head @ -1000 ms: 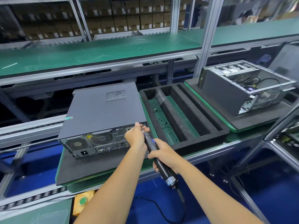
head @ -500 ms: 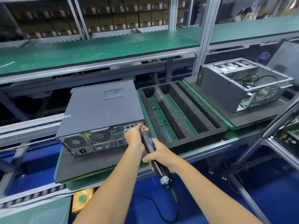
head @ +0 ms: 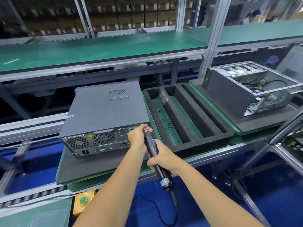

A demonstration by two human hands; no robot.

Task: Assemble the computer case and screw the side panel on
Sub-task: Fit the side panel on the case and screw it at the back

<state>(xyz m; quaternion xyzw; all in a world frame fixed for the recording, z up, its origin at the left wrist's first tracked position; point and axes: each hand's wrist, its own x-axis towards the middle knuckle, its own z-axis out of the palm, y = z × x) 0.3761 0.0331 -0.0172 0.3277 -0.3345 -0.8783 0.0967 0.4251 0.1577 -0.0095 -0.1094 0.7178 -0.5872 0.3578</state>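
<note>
Now, your right hand (head: 161, 162): wrapped round the electric screwdriver (head: 153, 151).
Your left hand (head: 139, 138): fingertips pinch the bit at the case's rear corner.
Computer case (head: 105, 112): directly ahead, lying flat, dark grey.
Progress: side panel (head: 101, 108) seated; you're likely driving its screw, unfinished.
</note>
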